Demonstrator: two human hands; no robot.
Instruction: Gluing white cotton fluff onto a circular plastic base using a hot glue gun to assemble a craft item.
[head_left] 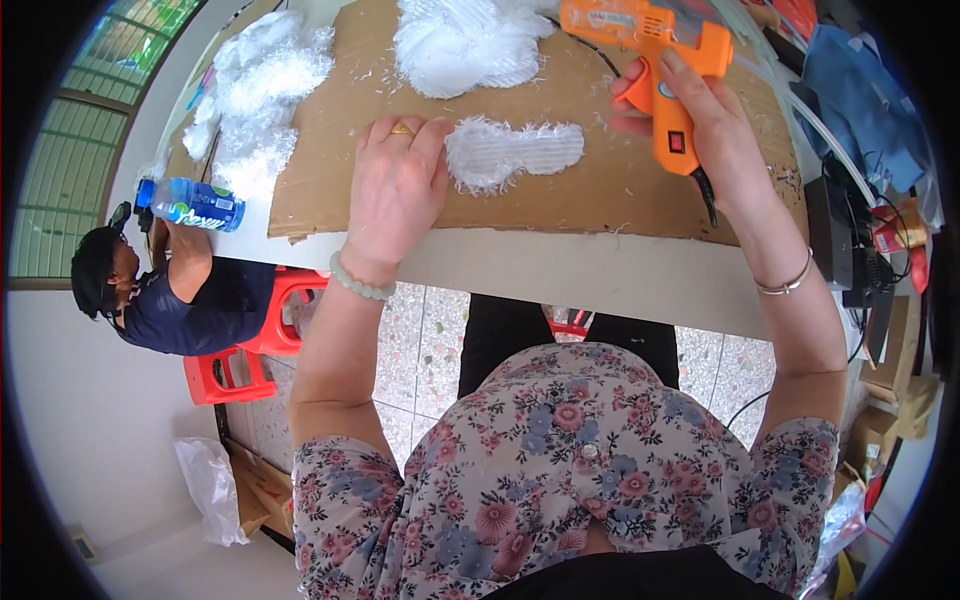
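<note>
In my right hand [722,130] is an orange hot glue gun [673,135], its nozzle pointing left at the top of the view and my fingers around handle and trigger. A white ribbed piece with a frayed, fringed edge [515,153] lies flat on a brown cardboard sheet [640,205]. My left hand [400,180] rests at the piece's left end, knuckles up and fingers curled under. Whatever those fingertips hold is hidden. Beyond the piece is a heap of similar white fringed material [465,45].
Another white fluffy pile [262,95] lies at the far left, near a plastic bottle with a blue cap [195,205]. A person in dark clothing [190,280] sits at the left by red stools [230,375]. Blue cloth [865,105] and cables crowd the right side.
</note>
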